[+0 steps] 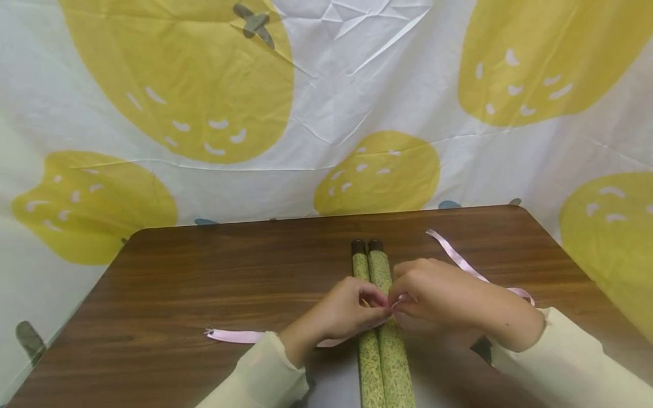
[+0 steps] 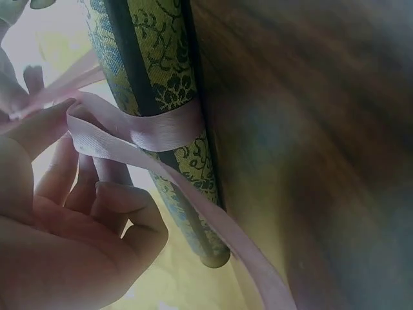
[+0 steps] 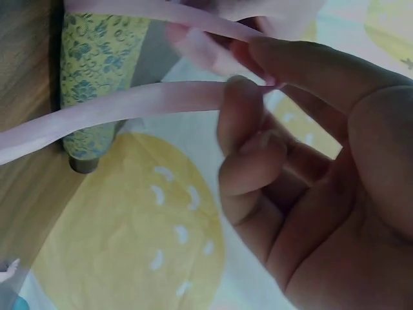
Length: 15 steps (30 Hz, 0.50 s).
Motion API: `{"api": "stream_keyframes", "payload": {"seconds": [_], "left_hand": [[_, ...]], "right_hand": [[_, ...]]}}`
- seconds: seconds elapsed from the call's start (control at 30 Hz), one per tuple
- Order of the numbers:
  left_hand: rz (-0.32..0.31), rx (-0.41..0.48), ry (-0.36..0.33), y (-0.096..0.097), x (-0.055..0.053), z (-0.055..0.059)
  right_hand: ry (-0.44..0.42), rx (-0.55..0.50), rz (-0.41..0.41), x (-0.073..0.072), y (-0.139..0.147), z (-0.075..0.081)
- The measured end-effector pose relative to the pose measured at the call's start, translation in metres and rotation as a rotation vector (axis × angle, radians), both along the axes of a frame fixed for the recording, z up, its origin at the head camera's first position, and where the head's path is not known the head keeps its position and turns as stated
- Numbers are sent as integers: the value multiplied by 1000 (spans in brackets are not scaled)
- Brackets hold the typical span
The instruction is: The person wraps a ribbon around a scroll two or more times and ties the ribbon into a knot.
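Note:
A scroll rolled up from both ends point(image 1: 393, 362), in green-yellow patterned brocade with dark end knobs, lies lengthwise on the table as two rolls side by side. A pink ribbon point(image 2: 171, 129) passes across it, its tails trailing out to both sides. Over the rolls, my left hand point(image 1: 352, 311) pinches the ribbon between thumb and fingertips. My right hand point(image 1: 433, 289) meets it there, pinching a ribbon strand point(image 3: 161, 100) between thumb and curled index finger. The fingertips of both hands nearly touch, and they hide the ribbon's crossing in the head view.
The brown wood-grain table point(image 1: 204, 272) ends at a far edge behind the scroll. Beyond hangs a white cloth point(image 1: 377, 96) with large yellow fruit prints. One ribbon tail point(image 1: 234, 336) lies on the left of the table, another tail point(image 1: 459, 258) on the right.

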State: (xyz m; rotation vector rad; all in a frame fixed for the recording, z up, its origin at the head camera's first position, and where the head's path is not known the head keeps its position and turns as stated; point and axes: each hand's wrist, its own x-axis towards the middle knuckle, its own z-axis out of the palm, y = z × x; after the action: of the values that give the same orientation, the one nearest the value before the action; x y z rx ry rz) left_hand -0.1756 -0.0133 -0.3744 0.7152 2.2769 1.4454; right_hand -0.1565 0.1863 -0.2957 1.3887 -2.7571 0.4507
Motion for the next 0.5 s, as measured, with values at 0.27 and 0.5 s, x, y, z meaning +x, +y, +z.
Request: {"api": "stream_keyframes", "payload": {"seconds": [0.27,0.5], "left_hand": [[-58,15,1,-3,-1,1],[-105,-20,11,-5,-4,-2]], "right_hand": [[-28,-39,-12,-17,-4,-9],[-48,-43,-52,-23,-2,-15]]}}
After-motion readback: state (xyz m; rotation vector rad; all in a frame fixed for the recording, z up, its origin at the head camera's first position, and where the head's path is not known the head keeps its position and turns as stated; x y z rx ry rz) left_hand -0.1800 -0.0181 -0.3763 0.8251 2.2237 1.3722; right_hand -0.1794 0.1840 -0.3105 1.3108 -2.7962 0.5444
